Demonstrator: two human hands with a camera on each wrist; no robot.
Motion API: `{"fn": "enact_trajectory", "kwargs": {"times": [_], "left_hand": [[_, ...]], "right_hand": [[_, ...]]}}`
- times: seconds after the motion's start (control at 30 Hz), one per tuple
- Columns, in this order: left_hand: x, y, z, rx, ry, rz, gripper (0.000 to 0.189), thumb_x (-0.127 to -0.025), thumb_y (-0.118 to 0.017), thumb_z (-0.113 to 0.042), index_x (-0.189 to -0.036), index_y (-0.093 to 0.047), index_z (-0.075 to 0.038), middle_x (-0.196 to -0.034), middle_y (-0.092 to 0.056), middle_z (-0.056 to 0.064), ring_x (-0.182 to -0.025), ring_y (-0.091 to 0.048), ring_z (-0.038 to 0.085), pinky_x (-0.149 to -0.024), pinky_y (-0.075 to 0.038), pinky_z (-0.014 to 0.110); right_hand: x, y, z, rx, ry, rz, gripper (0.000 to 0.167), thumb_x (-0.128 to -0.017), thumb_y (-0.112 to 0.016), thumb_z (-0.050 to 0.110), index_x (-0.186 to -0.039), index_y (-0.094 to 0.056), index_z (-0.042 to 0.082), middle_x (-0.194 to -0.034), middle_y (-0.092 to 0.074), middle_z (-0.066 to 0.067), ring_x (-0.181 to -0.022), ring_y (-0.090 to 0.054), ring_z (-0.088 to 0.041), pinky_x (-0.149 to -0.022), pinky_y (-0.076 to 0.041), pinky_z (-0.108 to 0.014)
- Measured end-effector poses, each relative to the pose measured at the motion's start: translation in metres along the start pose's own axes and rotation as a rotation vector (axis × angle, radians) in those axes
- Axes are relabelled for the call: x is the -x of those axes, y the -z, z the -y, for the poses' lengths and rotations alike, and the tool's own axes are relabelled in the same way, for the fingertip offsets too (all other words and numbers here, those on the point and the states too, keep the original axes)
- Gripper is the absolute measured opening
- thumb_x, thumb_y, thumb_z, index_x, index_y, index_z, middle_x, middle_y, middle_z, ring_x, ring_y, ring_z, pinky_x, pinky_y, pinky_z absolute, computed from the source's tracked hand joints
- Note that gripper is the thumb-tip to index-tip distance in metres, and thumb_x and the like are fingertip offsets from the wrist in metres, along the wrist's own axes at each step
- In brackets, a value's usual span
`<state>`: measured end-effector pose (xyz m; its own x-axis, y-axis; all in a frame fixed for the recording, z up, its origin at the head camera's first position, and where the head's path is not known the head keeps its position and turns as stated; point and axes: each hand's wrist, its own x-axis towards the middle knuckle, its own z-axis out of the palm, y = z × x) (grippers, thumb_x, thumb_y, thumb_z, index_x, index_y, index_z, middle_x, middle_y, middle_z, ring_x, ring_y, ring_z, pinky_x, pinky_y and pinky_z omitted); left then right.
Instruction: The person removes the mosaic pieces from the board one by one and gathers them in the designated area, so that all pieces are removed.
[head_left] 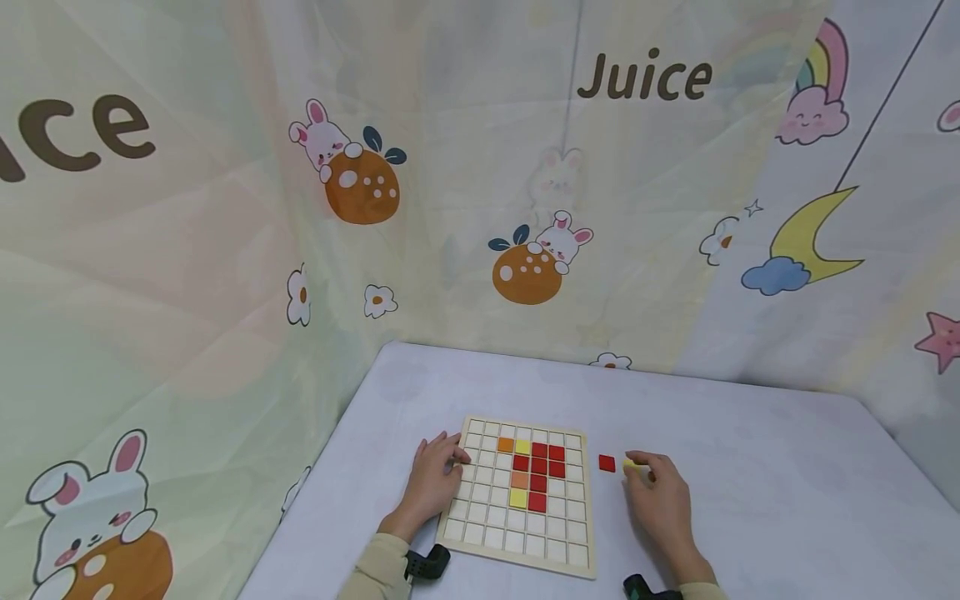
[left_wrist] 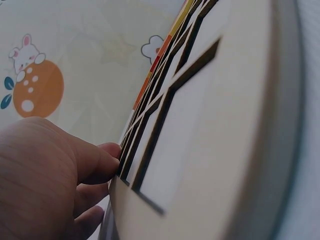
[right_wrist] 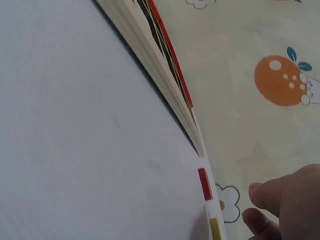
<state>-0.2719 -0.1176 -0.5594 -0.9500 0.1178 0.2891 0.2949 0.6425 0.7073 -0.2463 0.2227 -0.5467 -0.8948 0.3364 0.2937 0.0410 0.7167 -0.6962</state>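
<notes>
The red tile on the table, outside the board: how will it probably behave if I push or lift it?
The red tile would probably slide rather than roll, being square and lying flat. Its straight edges suggest it is stiff. Small and thin, it is probably light, though perhaps awkward to pinch from the table.

Pale fabric walls (head_left: 450, 58) stood L & far, printed w/ bunnies (head_left: 322, 137), orange fruit (head_left: 363, 196), flowers (head_left: 390, 300) & "Juice" lettering (head_left: 645, 77); yellow moon (head_left: 795, 225), rainbow (head_left: 834, 58), pink star (head_left: 941, 342) far R. White bench (head_left: 765, 475) had rounded far corners. Light was soft.
</notes>
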Motion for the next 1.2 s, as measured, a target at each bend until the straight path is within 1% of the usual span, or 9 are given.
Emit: {"fn": "enact_trajectory", "kwargs": {"times": [0.1, 0.2, 0.33, 0.43, 0.57, 0.7, 0.9, 1.07, 1.2], "left_hand": [[0.0, 0.0, 0.001, -0.009, -0.003, -0.003, 0.02, -0.088, -0.06, 0.0, -0.089, -0.064, -0.02, -0.139, -0.055, 0.015, -0.139, -0.037, 0.037, -0.117, -0.011, 0.058], [0.0, 0.0, 0.002, -0.013, 0.0, -0.001, 0.02, -0.088, -0.06, -0.001, -0.088, -0.064, -0.02, -0.139, -0.055, 0.015, -0.139, -0.037, 0.037, -0.117, -0.011, 0.057], [-0.001, 0.0, 0.001, -0.016, 0.005, 0.003, 0.02, -0.088, -0.06, -0.001, -0.088, -0.064, -0.02, -0.139, -0.055, 0.015, -0.139, -0.037, 0.037, -0.117, -0.011, 0.058], [-0.002, 0.0, 0.001, -0.017, 0.005, 0.001, 0.02, -0.088, -0.06, -0.001, -0.088, -0.064, -0.02, -0.139, -0.055, 0.015, -0.139, -0.037, 0.037, -0.117, -0.011, 0.058], [-0.002, 0.0, 0.0, -0.019, 0.001, 0.003, 0.02, -0.088, -0.06, -0.001, -0.088, -0.064, -0.02, -0.139, -0.055, 0.015, -0.139, -0.037, 0.037, -0.117, -0.011, 0.058], [-0.003, 0.0, -0.001, -0.014, -0.004, 0.003, 0.019, -0.088, -0.059, -0.001, -0.089, -0.064, -0.02, -0.139, -0.055, 0.015, -0.139, -0.037, 0.037, -0.117, -0.011, 0.058], [-0.003, -0.001, -0.001, -0.01, -0.01, 0.002, 0.019, -0.088, -0.059, 0.0, -0.088, -0.065, -0.019, -0.138, -0.055, 0.016, -0.138, -0.037, 0.039, -0.117, -0.011, 0.059], [-0.001, -0.002, 0.002, -0.016, 0.001, 0.001, 0.02, -0.087, -0.06, 0.0, -0.087, -0.065, -0.02, -0.137, -0.056, 0.017, -0.137, -0.038, 0.039, -0.116, -0.012, 0.061], [-0.001, -0.002, 0.003, -0.01, -0.005, -0.011, 0.02, -0.087, -0.061, 0.0, -0.087, -0.065, -0.02, -0.137, -0.056, 0.016, -0.137, -0.039, 0.039, -0.116, -0.012, 0.061]], "right_hand": [[0.004, -0.004, 0.01, -0.013, 0.03, 0.036, 0.023, -0.091, -0.064, 0.009, -0.112, -0.067, 0.004, -0.114, -0.062, -0.014, -0.104, -0.058, -0.031, -0.089, -0.05, -0.05], [0.009, -0.008, 0.019, -0.025, 0.086, 0.078, 0.02, -0.089, -0.066, 0.007, -0.108, -0.07, 0.005, -0.11, -0.065, -0.01, -0.096, -0.059, -0.025, -0.083, -0.051, -0.042], [0.016, -0.012, 0.031, -0.032, 0.11, 0.173, 0.02, -0.088, -0.069, 0.009, -0.107, -0.071, 0.008, -0.106, -0.065, -0.005, -0.082, -0.051, -0.017, -0.067, -0.043, -0.027], [0.02, -0.015, 0.037, -0.035, 0.114, 0.23, 0.02, -0.087, -0.07, 0.011, -0.107, -0.071, 0.011, -0.103, -0.063, -0.002, -0.078, -0.046, -0.014, -0.061, -0.038, -0.023], [0.026, -0.018, 0.041, -0.056, 0.143, 0.245, 0.02, -0.086, -0.072, 0.009, -0.105, -0.072, 0.012, -0.104, -0.065, 0.0, -0.081, -0.049, -0.013, -0.066, -0.042, -0.025], [0.031, -0.021, 0.047, -0.057, 0.134, 0.257, 0.02, -0.085, -0.074, 0.011, -0.105, -0.072, 0.014, -0.106, -0.065, 0.002, -0.086, -0.051, -0.013, -0.074, -0.047, -0.028], [0.041, -0.028, 0.056, -0.055, 0.137, 0.283, 0.016, -0.086, -0.074, 0.014, -0.102, -0.072, 0.017, -0.099, -0.065, 0.006, -0.08, -0.049, -0.011, -0.068, -0.046, -0.024], [0.051, -0.034, 0.06, -0.058, 0.15, 0.31, 0.014, -0.086, -0.075, 0.016, -0.099, -0.074, 0.02, -0.097, -0.066, 0.011, -0.085, -0.055, -0.005, -0.078, -0.052, -0.028], [0.054, -0.035, 0.063, -0.066, 0.158, 0.308, 0.014, -0.085, -0.074, 0.016, -0.099, -0.074, 0.02, -0.095, -0.065, 0.012, -0.087, -0.056, -0.006, -0.081, -0.053, -0.031]]}}
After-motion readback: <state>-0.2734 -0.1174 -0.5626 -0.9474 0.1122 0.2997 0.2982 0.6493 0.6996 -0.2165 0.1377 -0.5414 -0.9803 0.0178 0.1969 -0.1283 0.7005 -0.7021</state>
